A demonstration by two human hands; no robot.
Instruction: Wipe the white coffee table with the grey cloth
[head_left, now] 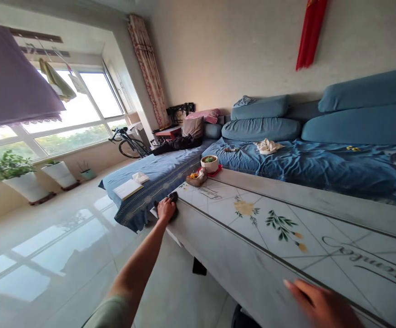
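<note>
A long low table [286, 214] with a flower-printed top runs from the lower right toward the middle. My left hand [166, 210] reaches out to its far corner and presses down on a dark cloth [172, 198], fingers closed over it. My right hand [321, 303] rests on the near edge of the table at the lower right, fingers stretched out and slightly blurred, holding nothing.
A white bowl [210, 163] on a red mat and a small dish of snacks [195, 177] stand at the table's far end. Behind is a blue sofa [307, 159] with cushions. A book [127, 188] lies on the sofa. Potted plants [17, 175] and a bicycle [129, 143] stand by the window.
</note>
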